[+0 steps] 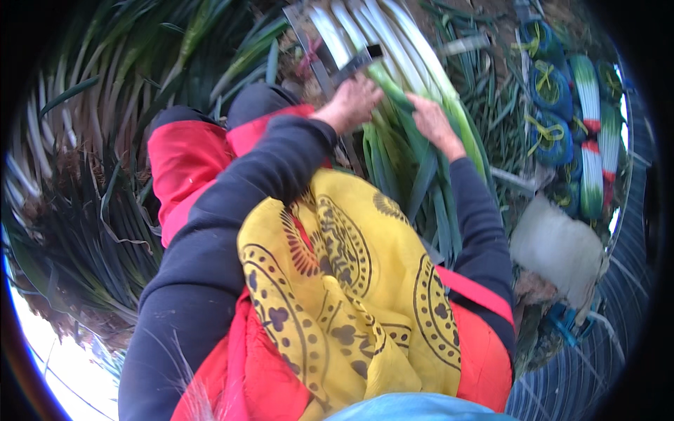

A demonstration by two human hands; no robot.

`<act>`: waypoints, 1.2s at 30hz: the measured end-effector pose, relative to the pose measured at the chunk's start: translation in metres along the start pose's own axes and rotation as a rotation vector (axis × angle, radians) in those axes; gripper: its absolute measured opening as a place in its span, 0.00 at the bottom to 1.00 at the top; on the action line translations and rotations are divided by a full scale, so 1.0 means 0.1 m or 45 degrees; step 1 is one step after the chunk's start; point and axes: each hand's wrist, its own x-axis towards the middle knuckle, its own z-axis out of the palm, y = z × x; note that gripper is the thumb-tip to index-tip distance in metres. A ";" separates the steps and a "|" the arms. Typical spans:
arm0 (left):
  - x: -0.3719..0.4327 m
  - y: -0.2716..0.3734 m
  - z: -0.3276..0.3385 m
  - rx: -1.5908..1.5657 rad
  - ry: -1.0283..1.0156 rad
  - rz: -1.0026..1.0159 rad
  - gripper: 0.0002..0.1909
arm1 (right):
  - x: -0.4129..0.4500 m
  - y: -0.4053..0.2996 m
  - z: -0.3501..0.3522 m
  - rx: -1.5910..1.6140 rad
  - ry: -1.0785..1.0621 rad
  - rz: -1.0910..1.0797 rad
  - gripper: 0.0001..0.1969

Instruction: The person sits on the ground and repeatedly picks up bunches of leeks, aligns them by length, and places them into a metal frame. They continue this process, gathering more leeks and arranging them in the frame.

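Observation:
Several leeks with white stalks [408, 44] lie side by side in a metal frame [310, 50], their green leaves [392, 158] running back towards my body. My left hand [355, 101] is curled at the left side of the leeks, close beside a dark flat metal bar [358, 64]; whether it grips the bar or a leaf is unclear. Over the leaves, my right hand [434, 123] has its fingers closed on a green leek leaf [390, 89] that slants across the row.
Loose leeks [100, 94] are heaped at the left beside my knees. Cut leaf pieces [497, 105] lie right of the frame. Farther right stand tied blue net bundles [550, 87] and red-banded leek bundles [591, 173]. A whitish block [558, 250] is near my right elbow.

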 end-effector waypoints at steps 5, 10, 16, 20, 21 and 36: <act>0.06 -0.02 -0.05 -0.268 -0.133 -0.063 0.22 | -0.08 -0.20 0.03 -0.114 -0.069 0.273 0.27; 0.05 0.01 -0.07 -0.266 -0.144 -0.081 0.21 | 0.05 -0.55 -0.02 -0.253 -0.103 0.397 0.24; 0.28 0.10 -0.12 -0.369 -0.180 -0.266 0.17 | -0.23 -0.58 -0.96 0.025 0.051 0.413 0.26; 0.59 0.22 -0.03 -0.793 0.024 -0.334 0.24 | -0.59 -0.64 -1.41 0.189 0.189 0.441 0.26; 0.67 0.26 0.03 -1.020 0.070 -0.403 0.26 | -0.66 -0.67 -1.47 0.139 0.165 0.540 0.27; 0.91 0.49 -0.10 -1.256 0.034 -0.857 0.16 | -0.82 -0.46 -1.48 -0.178 0.183 0.460 0.27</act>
